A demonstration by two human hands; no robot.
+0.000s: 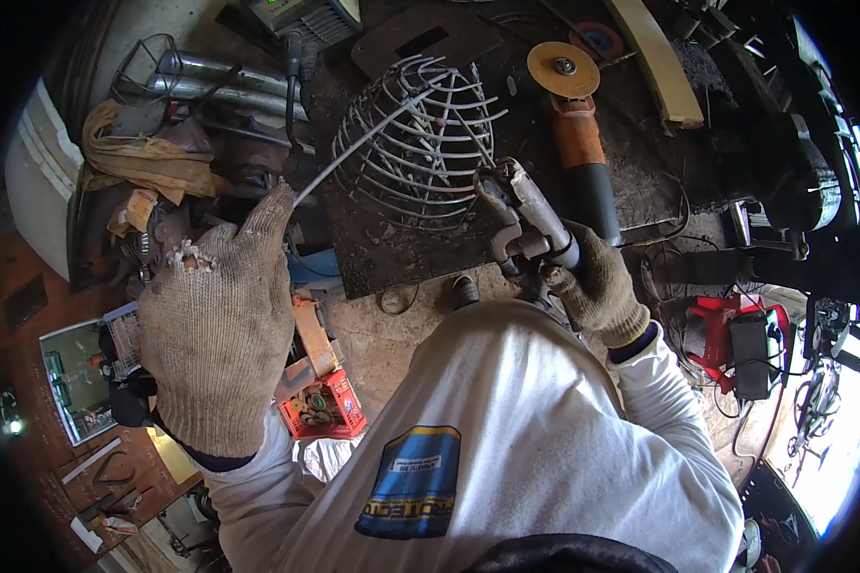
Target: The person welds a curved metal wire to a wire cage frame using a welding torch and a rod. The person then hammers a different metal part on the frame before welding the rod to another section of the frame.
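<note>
My left hand (215,325), in a knitted beige work glove with a torn patch, is raised close in front. Its fingertips are closed on one end of a long thin grey rod (358,145), which slants up and right across a cage of curved metal bars (406,172). My right hand (602,291), gloved the same way, is wrapped around the handle of a worn welding electrode holder (537,205). The holder's jaws stand apart, close to the cage's lower right side. A thin dark rod (480,141) runs from the jaws toward the bars.
An orange and black angle grinder (580,143) with a tan disc lies on the dark worktable (382,263). Beyond it is a wooden strip (659,67). Metal tubes (225,86) and cloth (148,148) are piled left. A red crate (325,406) stands below.
</note>
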